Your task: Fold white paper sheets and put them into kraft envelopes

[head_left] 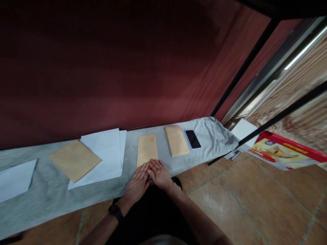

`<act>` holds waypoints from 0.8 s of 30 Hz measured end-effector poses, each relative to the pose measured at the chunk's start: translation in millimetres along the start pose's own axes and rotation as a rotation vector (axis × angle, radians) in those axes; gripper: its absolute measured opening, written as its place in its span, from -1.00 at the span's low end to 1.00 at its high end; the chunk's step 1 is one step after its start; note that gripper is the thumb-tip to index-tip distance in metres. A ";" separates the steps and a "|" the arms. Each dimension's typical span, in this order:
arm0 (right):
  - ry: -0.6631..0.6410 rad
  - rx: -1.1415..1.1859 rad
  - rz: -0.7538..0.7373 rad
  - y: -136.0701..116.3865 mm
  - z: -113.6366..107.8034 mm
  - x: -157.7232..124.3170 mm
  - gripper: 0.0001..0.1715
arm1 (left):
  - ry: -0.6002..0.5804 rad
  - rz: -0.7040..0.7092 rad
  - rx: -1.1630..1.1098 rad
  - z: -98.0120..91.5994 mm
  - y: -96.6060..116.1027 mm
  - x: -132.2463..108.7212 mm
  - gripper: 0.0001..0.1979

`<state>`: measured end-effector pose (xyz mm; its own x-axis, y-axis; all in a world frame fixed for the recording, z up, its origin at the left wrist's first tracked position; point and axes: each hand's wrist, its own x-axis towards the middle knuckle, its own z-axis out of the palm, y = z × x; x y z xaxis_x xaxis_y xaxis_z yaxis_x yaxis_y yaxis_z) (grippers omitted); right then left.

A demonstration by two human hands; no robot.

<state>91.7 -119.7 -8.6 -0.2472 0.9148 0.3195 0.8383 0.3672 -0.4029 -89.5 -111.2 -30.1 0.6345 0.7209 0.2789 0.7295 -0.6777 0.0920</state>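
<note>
A single tan envelope (pixel 147 147) lies on the grey cloth in front of me, with a small reddish mark near its top right. My left hand (pixel 138 182) rests on its lower edge, fingers extended and lying flat. Beside it, my right hand (pixel 160 173) also lies flat at that edge, its fingertips touching those of the left. To the right is a stack of tan envelopes (pixel 177 141). Another tan envelope or stack (pixel 75 160) lies askew over white paper sheets (pixel 104 146) on the left.
A phone (pixel 193 139) lies right of the envelope stack. More white paper (pixel 16 180) is at the far left of the cloth-covered table (pixel 58 195). A dark red wall stands behind. Black metal bars and a red and yellow box (pixel 288 151) are at the right.
</note>
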 end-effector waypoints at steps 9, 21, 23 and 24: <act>-0.033 -0.095 0.022 40.8 15.6 62.1 -0.42 | -0.040 -0.036 0.032 -16.2 15.3 11.0 -0.48; 0.037 -0.120 0.182 58.4 27.6 109.3 -0.38 | -0.028 -0.043 0.027 -20.6 16.6 14.4 -0.46; 0.042 -0.114 0.163 56.1 26.0 100.0 -0.39 | -0.029 -0.051 0.036 -18.9 16.5 14.1 -0.47; 0.035 -0.114 0.145 54.1 24.2 93.1 -0.39 | -0.027 -0.057 0.042 -18.0 16.5 13.9 -0.48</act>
<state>102.3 -10.6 -21.5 -0.1042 0.9497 0.2953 0.9140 0.2085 -0.3482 -73.3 -115.0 -7.5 0.5981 0.7618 0.2488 0.7741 -0.6296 0.0668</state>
